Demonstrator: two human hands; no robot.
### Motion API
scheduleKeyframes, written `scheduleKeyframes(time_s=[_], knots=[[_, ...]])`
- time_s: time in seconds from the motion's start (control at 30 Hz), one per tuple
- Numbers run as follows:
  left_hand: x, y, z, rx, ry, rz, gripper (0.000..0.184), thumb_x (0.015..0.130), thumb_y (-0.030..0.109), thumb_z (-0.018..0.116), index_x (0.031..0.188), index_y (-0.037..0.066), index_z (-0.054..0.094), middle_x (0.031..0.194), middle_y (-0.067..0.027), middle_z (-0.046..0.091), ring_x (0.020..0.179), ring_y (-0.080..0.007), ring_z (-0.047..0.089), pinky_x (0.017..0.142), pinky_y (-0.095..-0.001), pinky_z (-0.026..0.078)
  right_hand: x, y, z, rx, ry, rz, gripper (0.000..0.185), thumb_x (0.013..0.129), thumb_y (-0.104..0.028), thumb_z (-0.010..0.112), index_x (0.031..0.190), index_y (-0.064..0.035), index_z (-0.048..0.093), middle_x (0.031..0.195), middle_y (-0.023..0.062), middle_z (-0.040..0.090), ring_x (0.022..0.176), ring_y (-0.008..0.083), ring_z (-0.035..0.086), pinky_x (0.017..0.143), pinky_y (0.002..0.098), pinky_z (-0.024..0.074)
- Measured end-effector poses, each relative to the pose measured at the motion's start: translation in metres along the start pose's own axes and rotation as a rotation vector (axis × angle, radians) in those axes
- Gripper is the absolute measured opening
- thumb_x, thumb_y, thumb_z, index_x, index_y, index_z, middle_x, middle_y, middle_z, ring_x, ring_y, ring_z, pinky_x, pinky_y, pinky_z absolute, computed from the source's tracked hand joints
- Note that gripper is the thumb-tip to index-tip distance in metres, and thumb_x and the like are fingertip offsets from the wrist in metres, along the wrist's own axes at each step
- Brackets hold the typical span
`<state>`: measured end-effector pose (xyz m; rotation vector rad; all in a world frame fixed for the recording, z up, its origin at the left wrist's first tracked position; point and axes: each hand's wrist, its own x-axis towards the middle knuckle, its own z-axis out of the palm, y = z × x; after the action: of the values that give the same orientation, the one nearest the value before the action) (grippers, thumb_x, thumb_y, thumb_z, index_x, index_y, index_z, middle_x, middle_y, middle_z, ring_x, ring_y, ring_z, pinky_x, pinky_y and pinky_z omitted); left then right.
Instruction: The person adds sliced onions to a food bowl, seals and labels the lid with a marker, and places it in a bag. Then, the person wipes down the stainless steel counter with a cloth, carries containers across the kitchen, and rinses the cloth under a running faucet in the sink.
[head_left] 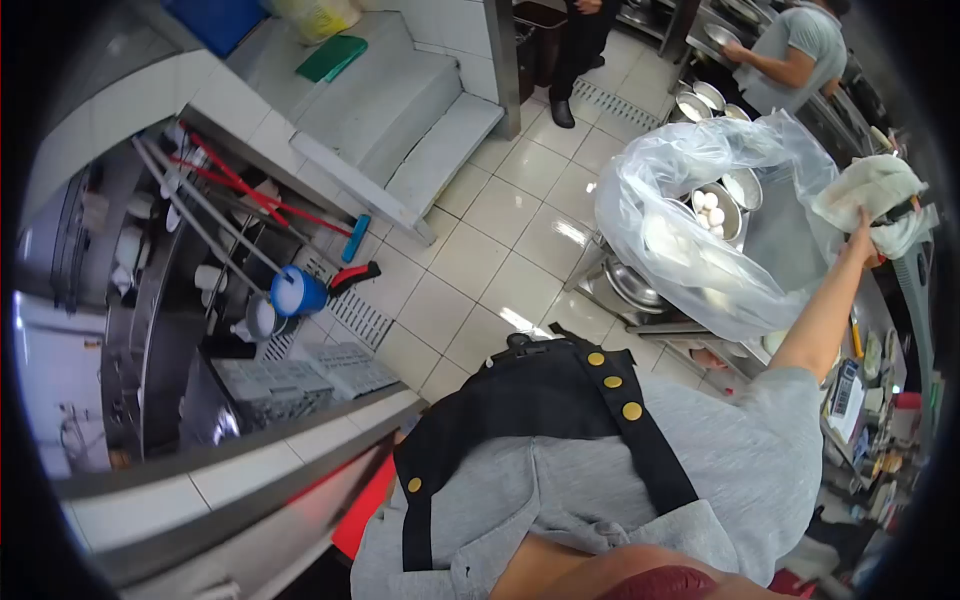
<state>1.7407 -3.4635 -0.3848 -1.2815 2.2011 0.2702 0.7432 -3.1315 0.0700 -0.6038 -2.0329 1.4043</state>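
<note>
At the right, my right arm is stretched out, and my right hand [862, 240] is closed on a pale cloth [868, 190]. The cloth hangs in folds around the fingers and partly hides them. Beside it, a large clear plastic bag [690, 262] lies bunched in a ring on the metal worktop [785, 215]. Inside the ring are a metal bowl [735, 228] of white, egg-like things [708, 212] and another bowl [743, 188] with pale contents. My left hand is out of view.
A co-worker [790, 60] holds a metal bowl at the top right; another person's legs [580, 50] stand by a floor drain. Steps [440, 150] rise at upper left. A blue bucket [298, 292] and red-handled squeegee [355, 240] are at left. Pans and tools crowd the right.
</note>
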Motion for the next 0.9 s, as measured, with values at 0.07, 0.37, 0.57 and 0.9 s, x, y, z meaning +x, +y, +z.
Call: scheduleKeyframes(time_s=[0.07,0.37,0.57,0.9], knots=[[-0.001,-0.013,-0.018,-0.083,-0.125,-0.043,0.029,0.083,0.029,0.064,0.107,0.012,0.059,0.111,-0.0176,0.06,0.118,-0.0384,0.05,0.104,-0.0433,0.039,-0.012,-0.03,0.004,-0.057,0.107,0.292,0.125,0.055,-0.044,0.091,0.141,0.0134,0.021,0.136,0.0299,0.045,0.117,0.0425,0.051,0.103,0.0417,0.0426],[0.209,-0.117,-0.162,0.146,0.011,0.289,0.031,0.085,0.029,0.064,0.109,0.012,0.06,0.112,-0.0172,0.06,0.119,-0.0369,0.05,0.103,-0.0434,0.039,-0.343,-0.156,0.059,0.465,-0.279,-0.863,0.041,0.088,-0.009,0.068,0.124,0.0024,0.05,0.116,0.0183,0.059,0.102,0.0266,0.061,0.096,0.0331,0.0469],[0.496,-0.126,-0.342,-0.029,0.024,0.512,0.033,0.084,0.028,0.066,0.112,0.011,0.061,0.108,-0.0155,0.062,0.113,-0.0335,0.054,0.098,-0.0431,0.043,-0.598,-0.083,0.156,-0.427,-1.491,-0.974,0.044,0.083,-0.017,0.071,0.123,-0.0048,0.057,0.127,0.0171,0.06,0.118,0.0348,0.057,0.1,0.0431,0.0445],[0.692,0.052,-0.569,-0.755,-0.076,0.385,0.035,0.075,0.01,0.07,0.11,0.006,0.065,0.101,-0.0173,0.07,0.088,-0.0306,0.069,0.072,-0.041,0.055,-0.631,0.266,0.151,-1.023,-1.487,0.136,0.057,0.079,-0.04,0.076,0.122,-0.0042,0.064,0.126,0.0213,0.063,0.117,0.0347,0.06,0.1,0.0403,0.0469]])
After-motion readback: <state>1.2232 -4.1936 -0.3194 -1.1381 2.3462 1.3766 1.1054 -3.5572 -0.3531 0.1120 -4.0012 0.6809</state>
